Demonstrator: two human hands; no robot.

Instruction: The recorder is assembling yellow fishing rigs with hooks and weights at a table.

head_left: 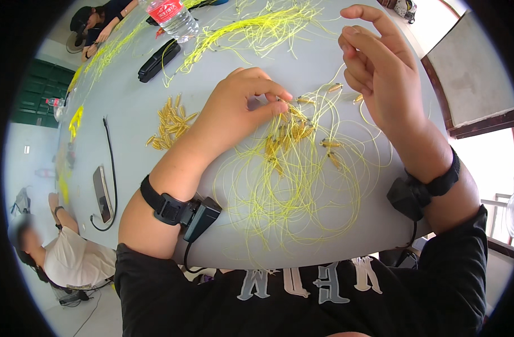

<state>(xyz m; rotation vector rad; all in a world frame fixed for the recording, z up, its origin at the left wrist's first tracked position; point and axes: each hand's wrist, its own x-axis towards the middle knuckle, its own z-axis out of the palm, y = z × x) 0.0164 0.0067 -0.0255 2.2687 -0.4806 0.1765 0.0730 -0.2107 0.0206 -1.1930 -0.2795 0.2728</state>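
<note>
My left hand (243,106) is closed in a pinch, thumb against forefinger, at the upper edge of a tangle of thin yellow line (302,202). Between those fingertips is the end of a small gold ribbed piece like a coil spring, mostly hidden. Several more gold coil springs (295,130) with dark ends lie just beside it, tied into the line. Raised to the right, my right hand (383,73) has its lower fingers curled in and its thumb and forefinger apart. A strand of yellow line runs up to the curled fingers; the grip itself is hidden.
Loose gold springs (171,123) lie piled left of my left forearm. Farther back are a black case (159,60), a water bottle (175,21) and a yellow line bundle (257,28). A phone (102,194) and black cable (112,163) lie left. Two people sit around the grey table (212,247).
</note>
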